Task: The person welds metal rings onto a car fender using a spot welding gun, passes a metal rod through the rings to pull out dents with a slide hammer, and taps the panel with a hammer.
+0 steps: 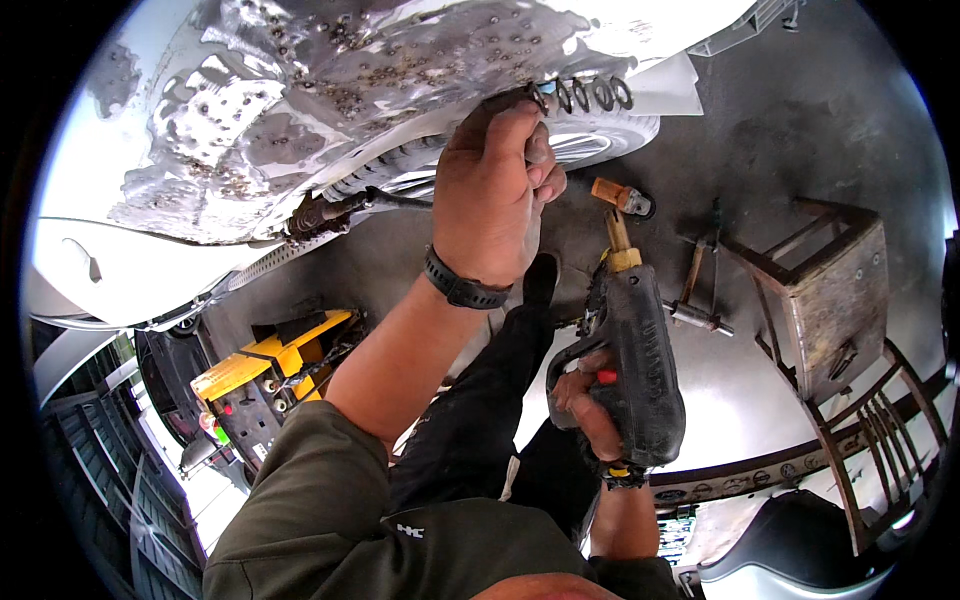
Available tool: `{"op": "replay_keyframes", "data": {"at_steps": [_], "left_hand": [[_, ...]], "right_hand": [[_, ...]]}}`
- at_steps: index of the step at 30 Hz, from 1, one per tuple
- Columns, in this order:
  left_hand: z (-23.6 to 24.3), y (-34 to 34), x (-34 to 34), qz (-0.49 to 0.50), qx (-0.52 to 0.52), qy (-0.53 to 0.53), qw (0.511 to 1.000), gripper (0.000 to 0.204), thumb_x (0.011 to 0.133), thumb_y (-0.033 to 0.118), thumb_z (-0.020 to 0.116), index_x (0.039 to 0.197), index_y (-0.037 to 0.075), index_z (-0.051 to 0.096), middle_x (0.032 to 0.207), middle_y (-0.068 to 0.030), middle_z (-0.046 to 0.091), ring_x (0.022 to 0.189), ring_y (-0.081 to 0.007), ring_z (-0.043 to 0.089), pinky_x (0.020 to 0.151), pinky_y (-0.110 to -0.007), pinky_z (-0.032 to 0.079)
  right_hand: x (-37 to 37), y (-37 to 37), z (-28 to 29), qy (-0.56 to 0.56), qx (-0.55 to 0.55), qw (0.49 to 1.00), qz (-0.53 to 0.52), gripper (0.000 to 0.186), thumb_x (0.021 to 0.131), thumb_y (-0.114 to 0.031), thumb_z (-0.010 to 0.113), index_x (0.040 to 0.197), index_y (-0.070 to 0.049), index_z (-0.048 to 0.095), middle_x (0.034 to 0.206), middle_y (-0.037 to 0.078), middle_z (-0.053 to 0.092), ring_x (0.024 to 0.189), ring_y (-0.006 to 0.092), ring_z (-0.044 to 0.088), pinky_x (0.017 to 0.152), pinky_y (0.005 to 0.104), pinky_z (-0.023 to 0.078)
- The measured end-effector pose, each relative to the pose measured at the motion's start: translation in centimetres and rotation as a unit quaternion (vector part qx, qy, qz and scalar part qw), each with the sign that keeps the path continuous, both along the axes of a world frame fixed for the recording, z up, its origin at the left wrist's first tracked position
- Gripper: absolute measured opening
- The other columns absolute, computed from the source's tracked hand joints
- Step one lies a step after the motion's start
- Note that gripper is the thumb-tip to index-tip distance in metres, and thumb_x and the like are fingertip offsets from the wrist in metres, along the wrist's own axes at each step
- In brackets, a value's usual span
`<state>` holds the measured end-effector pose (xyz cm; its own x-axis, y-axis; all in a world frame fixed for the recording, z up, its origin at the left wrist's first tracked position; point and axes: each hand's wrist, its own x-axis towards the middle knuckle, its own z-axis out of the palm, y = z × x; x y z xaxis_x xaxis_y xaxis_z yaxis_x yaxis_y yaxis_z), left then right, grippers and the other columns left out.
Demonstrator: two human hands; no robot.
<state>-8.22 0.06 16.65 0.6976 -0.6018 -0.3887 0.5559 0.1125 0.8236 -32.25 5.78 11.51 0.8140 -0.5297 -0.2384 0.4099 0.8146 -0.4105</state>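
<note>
In front of me is a car's white body panel (230, 110), its paint ground to bare metal in patches dotted with many brown burn spots. My left hand (500, 185), with a black wristband, is raised to the panel's lower edge above the wheel. Its fingers are closed in a pinch on the nearest of several metal pull rings (603, 94) standing in a row along that edge. Lower and to the right, my right hand (590, 405) grips a black pistol-shaped spot-welding gun (645, 370) with a red trigger. Its brass-coloured tip (618, 235) points away from me, apart from the panel.
Behind my left hand is the car's wheel (600, 140). An orange-ended tool (622, 197) and a metal puller with a bar (700, 317) lie on the floor. A worn stool (840, 310) stands at right. A yellow and black machine (265, 370) is at left.
</note>
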Motion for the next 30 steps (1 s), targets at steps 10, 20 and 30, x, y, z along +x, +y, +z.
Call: {"op": "replay_keyframes", "data": {"at_steps": [10,20,30], "left_hand": [[0.1,-0.6,-0.1,0.008,-0.048,0.098,0.994,0.016,0.099,0.027,0.062,0.100,0.011,0.063,0.075,0.0035,0.049,0.063,-0.0078,0.043,0.060,-0.026,0.035],[0.4,-1.3,-1.0,0.028,-0.051,0.117,0.991,0.016,0.101,0.024,0.056,0.091,0.012,0.055,0.071,0.0037,0.047,0.060,-0.0073,0.042,0.057,-0.027,0.034],[-0.8,0.1,-1.1,0.017,-0.090,0.110,0.990,0.017,0.101,0.027,0.059,0.105,0.011,0.064,0.080,0.0023,0.054,0.069,-0.0092,0.048,0.063,-0.026,0.037]], "right_hand": [[-3.7,0.6,-1.5,0.151,-0.134,0.978,-0.046,0.044,0.087,-0.002,0.074,0.128,-0.001,0.057,0.097,0.008,0.069,0.067,0.0124,0.065,0.053,0.0272,0.050],[-7.3,-0.9,-3.7,0.192,-0.146,0.969,0.055,0.044,0.091,-0.012,0.070,0.128,0.001,0.050,0.080,0.010,0.066,0.070,0.0181,0.065,0.066,0.0335,0.054],[-9.1,-2.9,-3.7,0.213,-0.081,0.971,0.076,0.038,0.085,-0.002,0.075,0.119,-0.004,0.058,0.089,0.006,0.068,0.076,0.0185,0.071,0.065,0.0352,0.058]]}}
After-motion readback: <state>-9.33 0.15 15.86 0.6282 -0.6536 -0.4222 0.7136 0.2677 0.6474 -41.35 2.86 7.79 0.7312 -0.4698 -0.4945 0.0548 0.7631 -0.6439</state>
